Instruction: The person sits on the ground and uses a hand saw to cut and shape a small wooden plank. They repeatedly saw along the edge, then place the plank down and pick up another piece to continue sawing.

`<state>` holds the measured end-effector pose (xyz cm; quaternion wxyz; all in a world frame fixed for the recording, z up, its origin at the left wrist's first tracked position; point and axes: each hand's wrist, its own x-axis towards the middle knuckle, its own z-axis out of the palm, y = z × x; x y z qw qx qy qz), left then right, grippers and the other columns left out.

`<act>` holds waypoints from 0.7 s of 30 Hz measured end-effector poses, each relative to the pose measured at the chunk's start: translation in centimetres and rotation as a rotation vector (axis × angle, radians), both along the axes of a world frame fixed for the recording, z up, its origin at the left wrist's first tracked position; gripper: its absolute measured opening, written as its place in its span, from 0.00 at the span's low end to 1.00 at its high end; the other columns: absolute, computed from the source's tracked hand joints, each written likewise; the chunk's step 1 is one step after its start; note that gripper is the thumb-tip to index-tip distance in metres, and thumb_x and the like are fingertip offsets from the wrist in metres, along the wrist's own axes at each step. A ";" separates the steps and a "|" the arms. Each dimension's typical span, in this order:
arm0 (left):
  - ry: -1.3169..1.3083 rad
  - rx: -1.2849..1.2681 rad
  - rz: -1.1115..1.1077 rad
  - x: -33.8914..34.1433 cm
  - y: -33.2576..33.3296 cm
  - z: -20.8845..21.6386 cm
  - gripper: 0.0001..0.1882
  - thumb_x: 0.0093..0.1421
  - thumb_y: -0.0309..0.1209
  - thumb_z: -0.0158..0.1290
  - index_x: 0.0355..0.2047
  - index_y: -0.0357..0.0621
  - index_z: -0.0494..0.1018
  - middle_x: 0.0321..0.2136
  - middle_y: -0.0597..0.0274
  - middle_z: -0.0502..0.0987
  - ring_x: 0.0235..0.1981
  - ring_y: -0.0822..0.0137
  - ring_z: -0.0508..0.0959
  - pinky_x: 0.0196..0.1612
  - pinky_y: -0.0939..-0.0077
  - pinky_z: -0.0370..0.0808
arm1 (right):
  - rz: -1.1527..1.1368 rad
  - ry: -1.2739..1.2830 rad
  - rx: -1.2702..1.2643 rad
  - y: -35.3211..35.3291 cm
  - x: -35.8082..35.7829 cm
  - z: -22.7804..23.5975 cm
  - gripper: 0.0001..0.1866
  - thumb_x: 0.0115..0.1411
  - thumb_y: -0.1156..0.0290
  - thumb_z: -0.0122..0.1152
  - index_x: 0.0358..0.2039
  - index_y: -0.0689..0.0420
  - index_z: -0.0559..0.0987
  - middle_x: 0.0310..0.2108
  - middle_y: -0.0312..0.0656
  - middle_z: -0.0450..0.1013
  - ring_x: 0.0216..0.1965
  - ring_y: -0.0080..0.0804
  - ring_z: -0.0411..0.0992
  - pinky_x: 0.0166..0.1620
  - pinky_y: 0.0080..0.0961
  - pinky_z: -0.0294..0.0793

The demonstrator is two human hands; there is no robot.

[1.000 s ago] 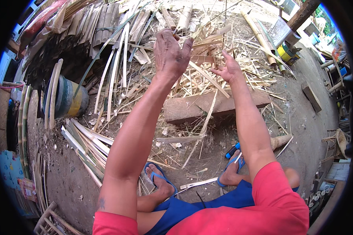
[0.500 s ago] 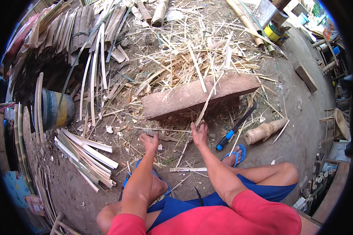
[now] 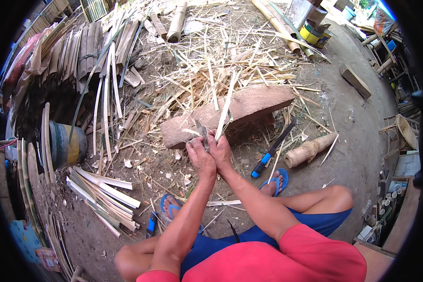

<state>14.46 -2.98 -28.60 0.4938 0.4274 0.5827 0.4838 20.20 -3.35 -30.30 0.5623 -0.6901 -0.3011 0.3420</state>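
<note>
My left hand (image 3: 201,159) and my right hand (image 3: 220,151) are closed side by side in front of the wooden block (image 3: 249,103). From my right hand a pale bamboo strip (image 3: 227,104) slants up and away across the block. A narrow dark blade (image 3: 200,129), which looks like a knife's, sticks up from my left hand; its handle is hidden by the fingers. Beside that blade a pale shaving (image 3: 190,131) curls outward. Past the block lies a heap of bamboo shavings (image 3: 211,77).
A long blade with a blue handle (image 3: 262,164) lies right of my hands, beside a bamboo log piece (image 3: 310,149). Split bamboo strips (image 3: 109,197) are bundled at left near a bucket (image 3: 66,143). Another blue handle (image 3: 151,224) lies by my left foot.
My hands have come together and moved forward to the block's edge. The bamboo strip now stands more upright from my right hand, and the dark blade has turned to point away from me.
</note>
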 end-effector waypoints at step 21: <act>0.206 0.088 -0.501 3.3 5.7 -1.2 0.24 0.62 0.45 0.58 0.43 0.35 0.66 0.43 0.49 0.74 0.44 0.57 0.75 0.50 0.64 0.72 | -0.223 -0.901 1.009 11.8 18.7 35.2 0.07 0.66 0.72 0.58 0.40 0.63 0.77 0.26 0.46 0.76 0.27 0.35 0.76 0.31 0.30 0.74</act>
